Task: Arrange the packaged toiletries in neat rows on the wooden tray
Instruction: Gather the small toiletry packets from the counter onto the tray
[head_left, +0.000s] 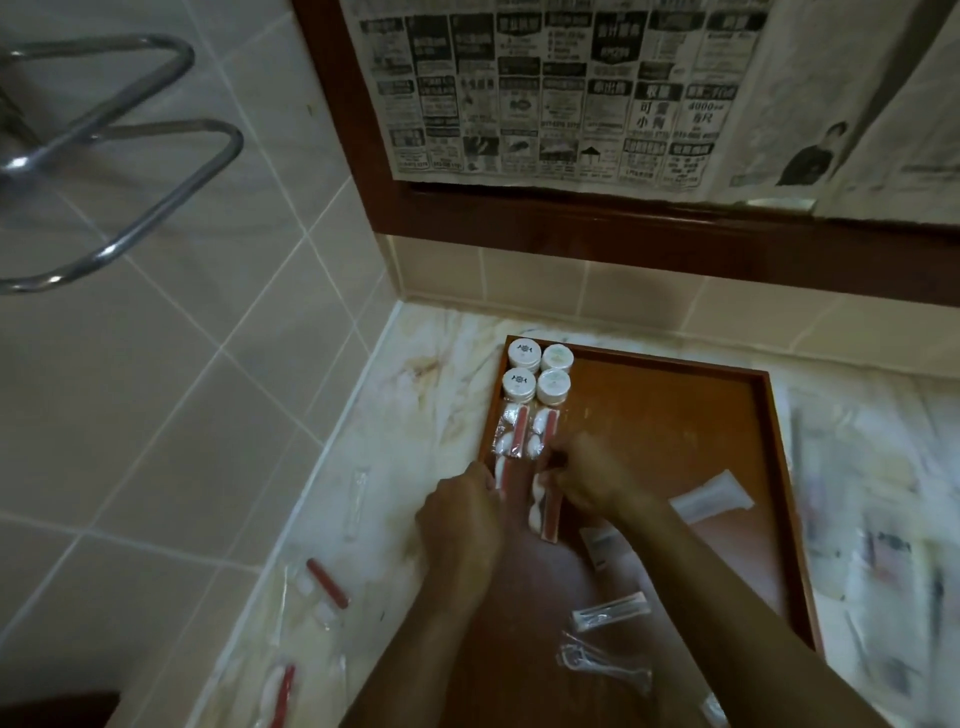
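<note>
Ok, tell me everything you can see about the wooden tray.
The wooden tray is rectangular, reddish brown and glossy, with a low raised rim. It lies flat on the pale marble counter near the tiled corner. Four white round jars stand in its far left corner, with clear packets holding red sticks lined up just in front of them. Loose sachets and a white tube lie scattered further right. Both hands work over its left side, and the forearms hide much of its near part.

I see a glossy wooden tray (769, 467) on a polished, veined marble counter (415, 395). The vanity kits (511, 434) at its far left corner look wrapped in clear, shiny plastic. Beside them the wall tiles (182, 364) look smooth, and the towel rack (114, 156) is chromed metal.
</note>
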